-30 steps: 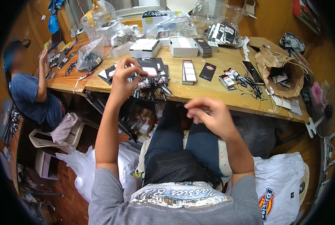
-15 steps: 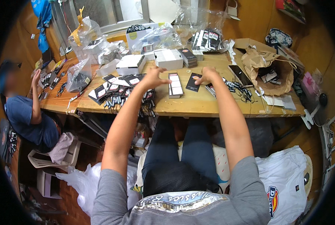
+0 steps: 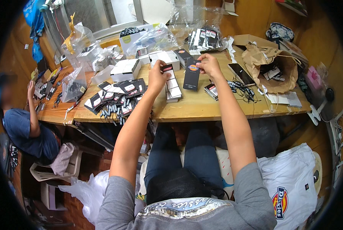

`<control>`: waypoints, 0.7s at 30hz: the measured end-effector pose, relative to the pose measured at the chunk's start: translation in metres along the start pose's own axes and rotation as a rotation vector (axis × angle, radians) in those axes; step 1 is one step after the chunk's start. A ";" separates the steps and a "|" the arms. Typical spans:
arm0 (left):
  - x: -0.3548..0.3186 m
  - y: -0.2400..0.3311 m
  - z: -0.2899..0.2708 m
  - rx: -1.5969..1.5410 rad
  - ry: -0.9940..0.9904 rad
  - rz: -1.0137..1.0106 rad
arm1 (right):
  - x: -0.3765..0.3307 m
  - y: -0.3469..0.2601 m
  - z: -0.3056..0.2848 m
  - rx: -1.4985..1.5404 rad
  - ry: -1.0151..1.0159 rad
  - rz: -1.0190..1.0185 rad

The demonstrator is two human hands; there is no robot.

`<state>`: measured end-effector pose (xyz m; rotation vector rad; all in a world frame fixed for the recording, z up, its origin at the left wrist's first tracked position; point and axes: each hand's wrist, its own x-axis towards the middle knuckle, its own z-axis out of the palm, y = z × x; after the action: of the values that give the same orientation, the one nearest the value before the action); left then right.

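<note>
My right hand point(image 3: 211, 67) pinches the upper corner of a black hang tag point(image 3: 191, 78), which hangs upright above the table with its printed face toward me. Left of it, my left hand point(image 3: 158, 78) closes its thumb and fingers on the edge of a black-and-white label card point(image 3: 172, 82), lifted at its top end over a small stack of the same cards point(image 3: 172, 99). A heap of black tags with cords point(image 3: 119, 94) spreads over the table beside my left forearm. By my right wrist lie a few more tags point(image 3: 211, 91) and a tangle of black cords point(image 3: 241, 91).
White boxes of cards point(image 3: 125, 69) and a stack of black tags point(image 3: 182, 56) stand behind my hands. To the right are a phone point(image 3: 241, 74) and an open paper bag point(image 3: 269, 71). Clear plastic bags point(image 3: 88, 46) crowd the back left. A co-worker point(image 3: 29, 128) sits at left.
My left hand, formerly apart from the stack, now grips a card there. My right hand has raised the black tag off the table and brought it leftward. The view has shifted slightly.
</note>
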<state>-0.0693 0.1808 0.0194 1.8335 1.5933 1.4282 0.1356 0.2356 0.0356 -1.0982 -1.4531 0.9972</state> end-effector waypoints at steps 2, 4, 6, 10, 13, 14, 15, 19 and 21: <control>-0.009 0.030 -0.003 -0.140 0.082 -0.017 | -0.017 -0.022 -0.010 0.143 -0.128 -0.029; -0.012 0.040 -0.002 -0.416 0.034 -0.083 | -0.033 -0.037 -0.012 0.197 -0.264 -0.086; -0.023 0.058 0.005 -0.613 0.010 -0.134 | -0.049 -0.043 -0.012 0.154 -0.295 -0.153; -0.043 0.069 0.019 -0.728 -0.076 -0.145 | -0.062 -0.030 -0.026 -0.152 -0.170 -0.125; -0.058 0.071 0.020 -0.683 0.000 -0.174 | -0.067 -0.017 -0.051 -0.818 0.020 -0.020; -0.063 0.070 0.019 -0.698 -0.001 -0.184 | -0.071 -0.013 -0.054 -0.852 -0.009 -0.023; -0.067 0.068 0.019 -0.713 -0.001 -0.194 | -0.074 -0.006 -0.056 -0.886 -0.038 -0.026; -0.083 0.075 0.017 -0.768 0.012 -0.277 | -0.066 0.014 -0.060 -0.815 0.020 -0.019; -0.087 0.074 0.017 -0.763 0.015 -0.296 | -0.058 0.022 -0.060 -0.738 0.044 0.031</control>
<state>-0.0033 0.0865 0.0287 1.0995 1.0362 1.5978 0.2021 0.1868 0.0095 -1.6488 -1.8263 0.4379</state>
